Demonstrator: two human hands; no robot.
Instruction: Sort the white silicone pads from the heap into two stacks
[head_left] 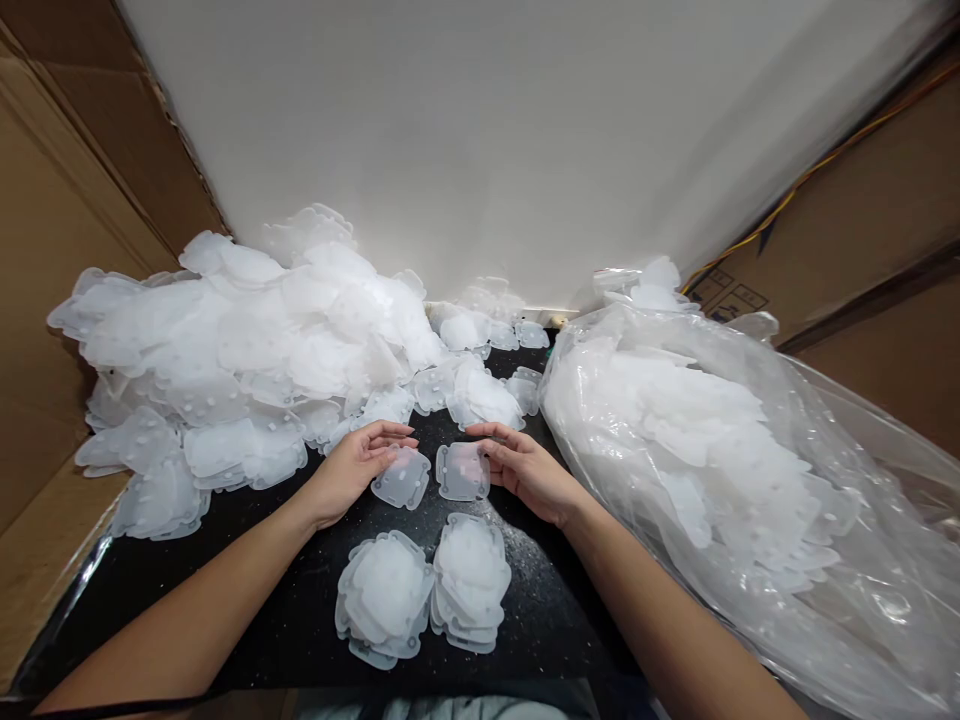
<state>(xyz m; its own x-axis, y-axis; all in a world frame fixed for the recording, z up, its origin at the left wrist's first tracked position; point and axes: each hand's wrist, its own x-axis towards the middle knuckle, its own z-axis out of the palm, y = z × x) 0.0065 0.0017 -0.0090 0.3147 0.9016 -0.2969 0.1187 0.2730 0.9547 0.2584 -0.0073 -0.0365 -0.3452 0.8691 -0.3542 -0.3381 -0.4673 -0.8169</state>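
Note:
My left hand (367, 455) pinches one translucent plastic piece (403, 478) between thumb and fingers, over the middle of the black table. A second translucent plastic piece (462, 473), squarish with rounded corners and small holes, is gripped by its right edge in my right hand (525, 468). The two pieces are side by side with a narrow gap between them. Nearer to me lie two loose stacks of the same pieces, a left stack (385, 595) and a right stack (470, 580), touching each other. Parts of my fingers are hidden behind the pieces.
A large heap of plastic pieces (255, 340) covers the back left of the black table (285, 580). Smaller piles (484, 390) lie behind my hands. On the right rests a clear plastic bag (720, 460) full of pieces. Cardboard (67, 200) stands left; a white wall (465, 150) rises behind.

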